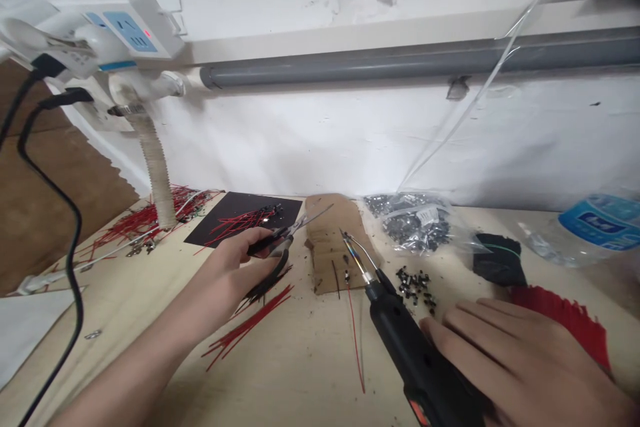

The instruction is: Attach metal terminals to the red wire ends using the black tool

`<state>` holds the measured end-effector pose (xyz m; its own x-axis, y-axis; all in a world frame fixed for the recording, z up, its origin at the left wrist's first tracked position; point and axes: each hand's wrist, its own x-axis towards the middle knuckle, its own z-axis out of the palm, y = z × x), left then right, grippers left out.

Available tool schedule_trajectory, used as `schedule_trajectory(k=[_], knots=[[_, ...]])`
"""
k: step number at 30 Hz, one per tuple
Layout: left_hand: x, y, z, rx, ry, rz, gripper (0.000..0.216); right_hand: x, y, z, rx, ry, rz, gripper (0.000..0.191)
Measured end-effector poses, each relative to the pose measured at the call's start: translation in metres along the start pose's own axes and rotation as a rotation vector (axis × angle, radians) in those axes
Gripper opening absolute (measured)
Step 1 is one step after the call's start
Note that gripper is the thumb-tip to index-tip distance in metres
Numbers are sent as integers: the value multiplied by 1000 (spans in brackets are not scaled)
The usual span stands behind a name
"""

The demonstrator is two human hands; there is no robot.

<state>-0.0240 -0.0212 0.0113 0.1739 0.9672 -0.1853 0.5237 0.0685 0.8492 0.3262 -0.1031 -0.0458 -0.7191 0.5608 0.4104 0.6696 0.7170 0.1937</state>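
My left hand point(237, 267) is closed around a black-handled hand tool point(280, 260) with slim metal tips, scissors or pliers; the tips reach over a brown cardboard pad point(327, 247). At the lower right, my right hand point(520, 360), partly blurred, is at a black soldering gun point(410, 340), fingers curled by its handle. The gun's metal tip and thin feed tube point over the pad. Just below the tip, a small component point(347, 276) on a red wire point(356, 340) lies at the pad's front edge. Beside my left hand are loose red wires point(250, 327).
Red wires with parts lie on a black sheet point(200, 235) and in a pile point(135, 223) at left. Loose black components point(415, 287), a bag of parts point(415, 220), red cloth point(565, 320) and a plastic bottle point(595, 227) are right. A black cable point(77, 267) hangs at left.
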Motion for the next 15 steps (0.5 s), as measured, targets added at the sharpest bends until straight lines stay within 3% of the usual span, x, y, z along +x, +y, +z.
schedule_trajectory(k=[4,8,10,15], knots=[[-4,1,-1,71,-53,63,41,0,3,3,7,-2,-20,55],[-2,2,3,240,64,31,39,-10,4,8,-20,-13,8,49],[-1,2,4,237,96,20,38,-14,4,9,-24,8,24,50],[-6,1,6,161,36,127,42,-16,3,11,-3,25,38,55]])
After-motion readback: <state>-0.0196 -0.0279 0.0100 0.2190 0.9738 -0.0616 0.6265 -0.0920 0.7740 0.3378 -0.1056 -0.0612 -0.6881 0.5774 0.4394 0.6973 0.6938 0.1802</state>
